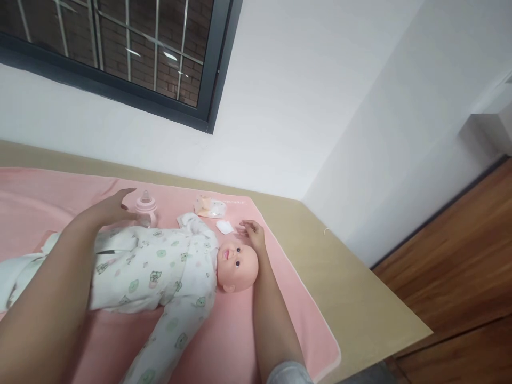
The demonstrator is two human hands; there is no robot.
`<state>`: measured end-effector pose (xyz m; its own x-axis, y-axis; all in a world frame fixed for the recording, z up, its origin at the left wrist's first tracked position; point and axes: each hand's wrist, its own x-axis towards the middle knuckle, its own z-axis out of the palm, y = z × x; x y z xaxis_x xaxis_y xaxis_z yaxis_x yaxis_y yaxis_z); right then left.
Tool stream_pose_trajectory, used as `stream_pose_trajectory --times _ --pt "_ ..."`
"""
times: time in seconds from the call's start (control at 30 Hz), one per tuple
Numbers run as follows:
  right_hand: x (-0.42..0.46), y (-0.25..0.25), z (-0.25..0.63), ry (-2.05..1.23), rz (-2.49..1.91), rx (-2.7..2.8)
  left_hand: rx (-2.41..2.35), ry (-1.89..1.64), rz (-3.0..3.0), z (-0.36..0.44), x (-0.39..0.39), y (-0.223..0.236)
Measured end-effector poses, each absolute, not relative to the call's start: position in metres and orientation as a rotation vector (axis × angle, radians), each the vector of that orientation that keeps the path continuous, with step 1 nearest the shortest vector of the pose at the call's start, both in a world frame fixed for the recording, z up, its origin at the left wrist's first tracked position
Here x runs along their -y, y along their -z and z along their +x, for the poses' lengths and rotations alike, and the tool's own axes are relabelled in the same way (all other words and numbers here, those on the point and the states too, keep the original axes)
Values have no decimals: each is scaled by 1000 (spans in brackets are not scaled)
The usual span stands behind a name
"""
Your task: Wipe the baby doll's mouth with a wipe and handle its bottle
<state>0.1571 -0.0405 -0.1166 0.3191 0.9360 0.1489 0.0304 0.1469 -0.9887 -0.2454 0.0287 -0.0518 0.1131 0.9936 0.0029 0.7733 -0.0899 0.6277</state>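
A baby doll (156,266) in a white printed outfit lies on its back, its head toward the right. My left hand (110,209) reaches across the doll's body with thumb and fingers apart. Just beyond those fingers stands a pink baby bottle (145,207) with a clear cap; I cannot tell whether the lower fingertips touch it. Past the doll's head, my right hand (253,233) has its fingers loosely stretched, with nothing visible in them. A folded white cloth or wipe (224,227) lies close to those fingertips. Behind it rests a small orange and white soft packet (210,207).
A pink blanket (228,341) lies under everything on the pale wooden table (332,256). The white wall (288,101) and a dark-framed window (208,69) rise behind the table. Brown wooden panels (460,277) stand to the right.
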Motion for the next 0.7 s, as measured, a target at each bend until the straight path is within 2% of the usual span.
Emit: stream_pose_trajectory --times 0.13,0.2,0.4,0.7 --pt "47 115 163 -308 -1473 1179 -1663 -654 1951 -234 -27 60" --pt "51 118 165 -184 -1576 1228 -1624 -656 1956 -231 -25 62" --pt "49 132 165 -318 -1820 1132 -1557 -692 1987 -229 -21 63" --pt "44 140 168 -326 -1815 1088 -1712 -763 1986 -226 -28 69"
